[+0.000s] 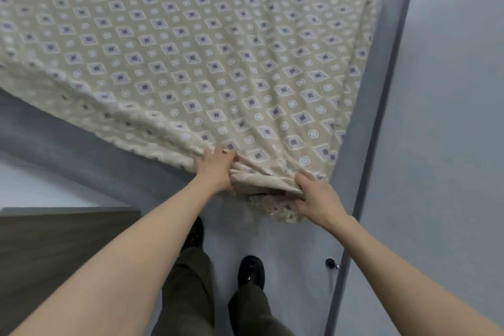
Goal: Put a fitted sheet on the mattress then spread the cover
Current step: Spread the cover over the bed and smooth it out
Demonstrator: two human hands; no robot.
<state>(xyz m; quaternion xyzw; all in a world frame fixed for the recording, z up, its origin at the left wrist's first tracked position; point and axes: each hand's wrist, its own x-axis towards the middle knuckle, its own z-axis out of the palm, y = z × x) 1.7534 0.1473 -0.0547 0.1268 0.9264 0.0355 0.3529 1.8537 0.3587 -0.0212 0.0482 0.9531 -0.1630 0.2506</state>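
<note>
near-left: cabinet point(54, 240) beside bed | mattress point(68, 142): grey side bare below the sheet point(218, 63), which lies over the top, its corner bunched at the near edge | left grip point(215, 169): curled on sheet edge | right grip point(316, 199): pinching corner fold | risk: hem not yet under corner; an uneven tug could pull far corners loose

The sheet point(218, 63) is thin, matt printed cloth, puckered along its gathered hem. Under the sheet, the bed base point(81, 150) looks like matt grey fabric. Below the sheet, the floor point(286, 248) is smooth and faintly shiny, the cabinet point(54, 240) matt wood grain, the shoes point(251, 270) glossy black.
</note>
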